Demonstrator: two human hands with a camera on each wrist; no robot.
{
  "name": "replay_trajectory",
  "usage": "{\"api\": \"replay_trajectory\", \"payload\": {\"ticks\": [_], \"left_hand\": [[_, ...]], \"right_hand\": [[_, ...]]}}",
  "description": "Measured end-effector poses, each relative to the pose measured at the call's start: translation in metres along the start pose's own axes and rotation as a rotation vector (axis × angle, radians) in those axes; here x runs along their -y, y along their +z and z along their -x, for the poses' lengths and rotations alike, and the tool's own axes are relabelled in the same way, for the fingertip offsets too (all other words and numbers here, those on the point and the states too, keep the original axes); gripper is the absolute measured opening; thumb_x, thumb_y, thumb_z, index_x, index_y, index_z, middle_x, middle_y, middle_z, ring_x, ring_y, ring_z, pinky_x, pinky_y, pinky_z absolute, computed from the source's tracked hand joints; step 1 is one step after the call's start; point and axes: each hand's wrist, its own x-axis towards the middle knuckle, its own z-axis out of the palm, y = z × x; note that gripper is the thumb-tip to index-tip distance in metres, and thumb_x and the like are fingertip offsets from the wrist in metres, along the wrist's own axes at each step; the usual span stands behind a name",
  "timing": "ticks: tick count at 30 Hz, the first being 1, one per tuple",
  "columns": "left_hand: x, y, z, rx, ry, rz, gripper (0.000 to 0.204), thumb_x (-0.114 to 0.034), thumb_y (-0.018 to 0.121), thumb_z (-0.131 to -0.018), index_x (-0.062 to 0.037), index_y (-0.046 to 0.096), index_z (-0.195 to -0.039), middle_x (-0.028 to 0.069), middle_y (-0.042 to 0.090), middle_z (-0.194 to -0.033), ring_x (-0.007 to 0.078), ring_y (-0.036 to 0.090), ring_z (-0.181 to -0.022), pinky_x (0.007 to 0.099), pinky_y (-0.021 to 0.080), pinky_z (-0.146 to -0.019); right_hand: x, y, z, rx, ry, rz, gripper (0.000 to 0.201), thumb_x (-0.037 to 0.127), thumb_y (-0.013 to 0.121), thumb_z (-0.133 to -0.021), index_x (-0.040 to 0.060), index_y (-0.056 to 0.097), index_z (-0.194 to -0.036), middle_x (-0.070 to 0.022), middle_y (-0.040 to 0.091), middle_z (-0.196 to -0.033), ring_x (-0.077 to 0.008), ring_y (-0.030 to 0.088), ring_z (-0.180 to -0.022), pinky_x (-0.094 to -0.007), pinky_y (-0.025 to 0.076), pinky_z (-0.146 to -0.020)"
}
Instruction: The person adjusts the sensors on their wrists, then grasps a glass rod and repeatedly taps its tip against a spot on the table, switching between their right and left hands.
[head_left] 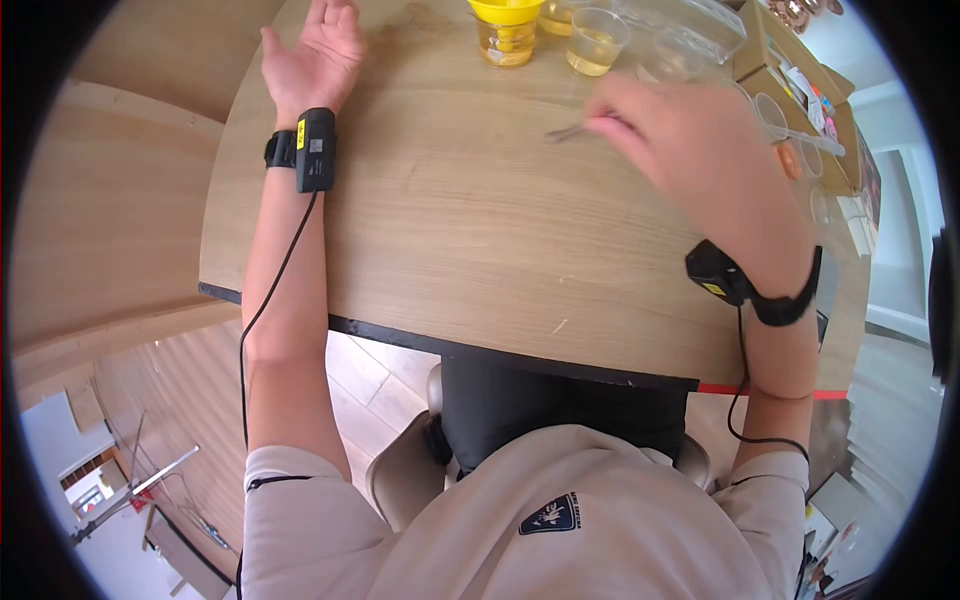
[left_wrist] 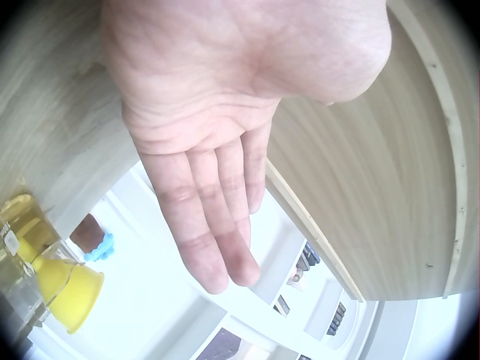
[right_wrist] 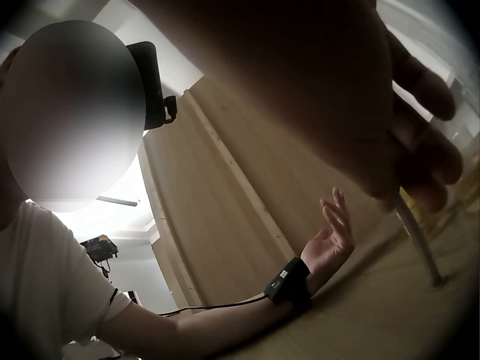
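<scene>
My left hand (head_left: 318,60) lies palm up over the left side of the table, fingers extended and holding nothing; its bare palm also fills the top of the left wrist view. My right hand (head_left: 670,140), blurred, is over the right half of the table, pinching a thin, greyish rod-like tool (right_wrist: 418,244) that points downward in the right wrist view. The tool's exact kind I cannot tell. Beyond that hand stand a clear cup (head_left: 597,45) of pale yellow liquid and a beaker (head_left: 505,48) of amber liquid, with a yellow funnel (head_left: 505,10) in its top.
Another cup (head_left: 556,18) of yellowish liquid stands behind. At the back right are a clear plastic container (head_left: 695,28) and an open cardboard box (head_left: 845,120) with small items. Clear cups (head_left: 770,115) stand before the box. A wooden panel (left_wrist: 367,180) rises at the left.
</scene>
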Motion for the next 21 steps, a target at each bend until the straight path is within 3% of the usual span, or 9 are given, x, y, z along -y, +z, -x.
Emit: {"api": "replay_trajectory", "payload": {"ticks": [2, 4, 8, 11, 13, 16, 17, 19, 21], "left_hand": [[-0.001, -0.001, -0.001, -0.015, 0.0, -0.023, 0.077, -0.063, 0.036, -0.103, -0.0073, 0.037, -0.156, 0.0175, 0.054, -0.148, 0.0316, 0.065, -0.113, 0.0407, 0.059, -0.093], [-0.001, -0.001, -0.001, -0.016, 0.0, -0.021, 0.077, -0.064, 0.036, -0.103, -0.0075, 0.037, -0.156, 0.0175, 0.055, -0.148, 0.0318, 0.065, -0.113, 0.0409, 0.059, -0.093], [-0.002, -0.003, 0.0, 0.02, -0.004, -0.019, 0.077, -0.063, 0.037, -0.103, -0.0079, 0.037, -0.157, 0.0176, 0.054, -0.148, 0.0321, 0.065, -0.113, 0.0418, 0.059, -0.094], [-0.001, -0.003, 0.0, 0.008, -0.015, -0.01, 0.076, -0.063, 0.038, -0.103, -0.0087, 0.036, -0.157, 0.0174, 0.053, -0.149, 0.0318, 0.065, -0.113, 0.0416, 0.058, -0.094], [0.001, 0.0, 0.0, 0.003, -0.024, -0.011, 0.076, -0.062, 0.038, -0.103, -0.0091, 0.036, -0.157, 0.0173, 0.053, -0.149, 0.0319, 0.064, -0.113, 0.0414, 0.058, -0.095], [0.0, 0.001, 0.002, -0.005, -0.013, -0.003, 0.075, -0.061, 0.04, -0.103, -0.0099, 0.036, -0.157, 0.0168, 0.053, -0.15, 0.0319, 0.063, -0.115, 0.0421, 0.058, -0.095], [0.0, 0.0, 0.002, -0.001, -0.011, 0.008, 0.075, -0.061, 0.04, -0.103, -0.0101, 0.035, -0.158, 0.0164, 0.052, -0.15, 0.0319, 0.062, -0.117, 0.0428, 0.058, -0.094], [0.0, 0.0, 0.002, 0.018, -0.024, -0.006, 0.075, -0.061, 0.041, -0.103, -0.0105, 0.035, -0.158, 0.0158, 0.051, -0.151, 0.0317, 0.061, -0.118, 0.0429, 0.059, -0.092], [0.002, 0.001, -0.002, 0.031, -0.05, -0.023, 0.075, -0.061, 0.041, -0.102, -0.0108, 0.034, -0.158, 0.0153, 0.05, -0.152, 0.0316, 0.06, -0.119, 0.043, 0.06, -0.089]], "right_hand": [[-0.002, 0.005, -0.002, -0.027, 0.001, -0.063, 0.014, 0.023, 0.067, -0.095, 0.0108, 0.062, -0.097, -0.0103, 0.065, -0.074, -0.0309, 0.063, -0.067, -0.0404, 0.046, -0.059], [-0.005, 0.005, -0.003, -0.009, 0.069, 0.023, 0.014, 0.024, 0.067, -0.095, 0.0114, 0.063, -0.097, -0.0105, 0.064, -0.073, -0.031, 0.062, -0.066, -0.04, 0.046, -0.059], [-0.008, -0.005, 0.004, -0.046, 0.037, 0.095, 0.014, 0.026, 0.067, -0.095, 0.0128, 0.064, -0.098, -0.0105, 0.063, -0.071, -0.0304, 0.062, -0.066, -0.0397, 0.046, -0.059], [-0.001, 0.002, 0.003, -0.028, -0.015, -0.041, 0.013, 0.025, 0.067, -0.095, 0.0128, 0.064, -0.097, -0.011, 0.062, -0.07, -0.0314, 0.062, -0.067, -0.0407, 0.047, -0.06], [-0.003, 0.007, -0.001, -0.072, 0.059, -0.057, 0.012, 0.024, 0.066, -0.095, 0.0125, 0.064, -0.097, -0.0117, 0.062, -0.07, -0.0321, 0.062, -0.067, -0.0417, 0.046, -0.061], [-0.026, 0.002, 0.011, -0.144, 0.009, 0.057, 0.012, 0.024, 0.065, -0.096, 0.012, 0.065, -0.098, -0.0124, 0.061, -0.07, -0.0321, 0.061, -0.066, -0.041, 0.046, -0.06], [-0.02, -0.005, 0.009, -0.141, 0.002, 0.058, 0.012, 0.024, 0.065, -0.096, 0.012, 0.065, -0.098, -0.0124, 0.061, -0.07, -0.0321, 0.061, -0.066, -0.041, 0.046, -0.06], [-0.002, -0.019, 0.006, 0.072, 0.067, 0.033, 0.013, 0.024, 0.065, -0.096, 0.0116, 0.065, -0.098, -0.0125, 0.061, -0.07, -0.0319, 0.061, -0.066, -0.0409, 0.045, -0.06], [-0.004, -0.013, 0.002, 0.023, 0.088, -0.03, 0.013, 0.024, 0.065, -0.096, 0.0115, 0.065, -0.098, -0.0123, 0.061, -0.071, -0.0318, 0.061, -0.067, -0.0404, 0.045, -0.061]]}}
